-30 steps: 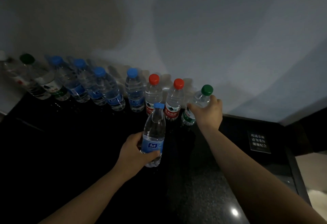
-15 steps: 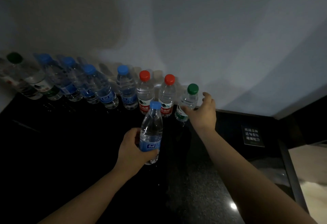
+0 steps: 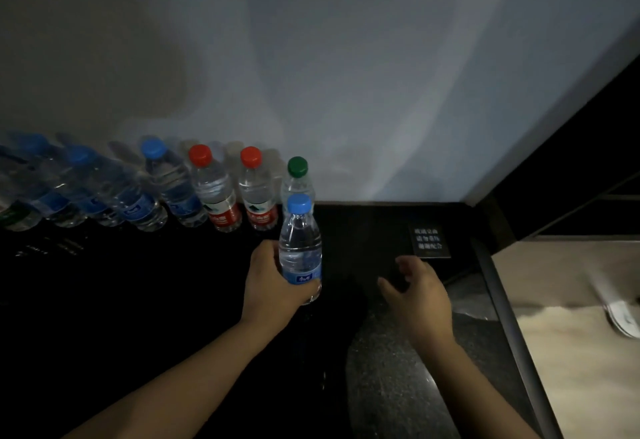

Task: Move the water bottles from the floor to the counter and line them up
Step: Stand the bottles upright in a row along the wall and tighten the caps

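Note:
Several water bottles stand in a row along the wall on the black counter (image 3: 138, 300). The row ends on the right with two red-capped bottles (image 3: 214, 192) (image 3: 258, 192) and a green-capped bottle (image 3: 298, 175). My left hand (image 3: 270, 282) grips a blue-capped bottle (image 3: 300, 244) upright, just in front of the green-capped one. My right hand (image 3: 419, 289) hovers over the counter to the right with loosely spread fingers, holding nothing.
A small dark sign plate (image 3: 429, 239) lies on the counter near the right corner. The counter's right edge (image 3: 502, 300) drops to a light floor (image 3: 571, 352). A grey wall (image 3: 346, 75) backs the row. Bare counter lies right of the green-capped bottle.
My right hand let go of the green-capped bottle and drew back to the right. My left hand moved the blue-capped bottle right, toward the end of the row.

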Motion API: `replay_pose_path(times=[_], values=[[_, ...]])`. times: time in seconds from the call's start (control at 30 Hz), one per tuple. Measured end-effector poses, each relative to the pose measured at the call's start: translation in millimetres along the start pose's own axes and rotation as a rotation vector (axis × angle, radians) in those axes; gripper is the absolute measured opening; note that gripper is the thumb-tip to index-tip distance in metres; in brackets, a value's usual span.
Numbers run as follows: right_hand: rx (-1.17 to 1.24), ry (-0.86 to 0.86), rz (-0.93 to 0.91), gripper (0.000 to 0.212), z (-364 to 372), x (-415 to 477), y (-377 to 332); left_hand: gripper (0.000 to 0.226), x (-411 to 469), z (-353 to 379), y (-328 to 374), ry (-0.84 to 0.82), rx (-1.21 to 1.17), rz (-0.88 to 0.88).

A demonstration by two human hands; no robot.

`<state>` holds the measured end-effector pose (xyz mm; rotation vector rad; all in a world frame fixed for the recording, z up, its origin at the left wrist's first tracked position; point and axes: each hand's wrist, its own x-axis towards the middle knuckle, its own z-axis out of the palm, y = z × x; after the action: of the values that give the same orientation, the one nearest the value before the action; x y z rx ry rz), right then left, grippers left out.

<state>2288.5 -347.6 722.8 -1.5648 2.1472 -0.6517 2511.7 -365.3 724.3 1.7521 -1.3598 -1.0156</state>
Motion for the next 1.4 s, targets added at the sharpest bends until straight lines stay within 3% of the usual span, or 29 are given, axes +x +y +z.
replay_pose_path(times=[0.5,0.73,0.93,1.4], values=[[0.062,-0.028,0.121,0.047,-14,-19,48,0.072,43,91,30,0.069,0.03,-0.02],[0.135,-0.046,0.165,0.046,-10,-20,60,0.071,66,115,30,0.139,0.097,-0.002],[0.177,-0.04,0.198,0.046,-7,-13,68,0.057,86,134,28,0.235,0.106,-0.063],[0.212,0.001,0.209,0.046,-3,4,84,0.064,125,158,29,0.358,0.117,-0.06]])
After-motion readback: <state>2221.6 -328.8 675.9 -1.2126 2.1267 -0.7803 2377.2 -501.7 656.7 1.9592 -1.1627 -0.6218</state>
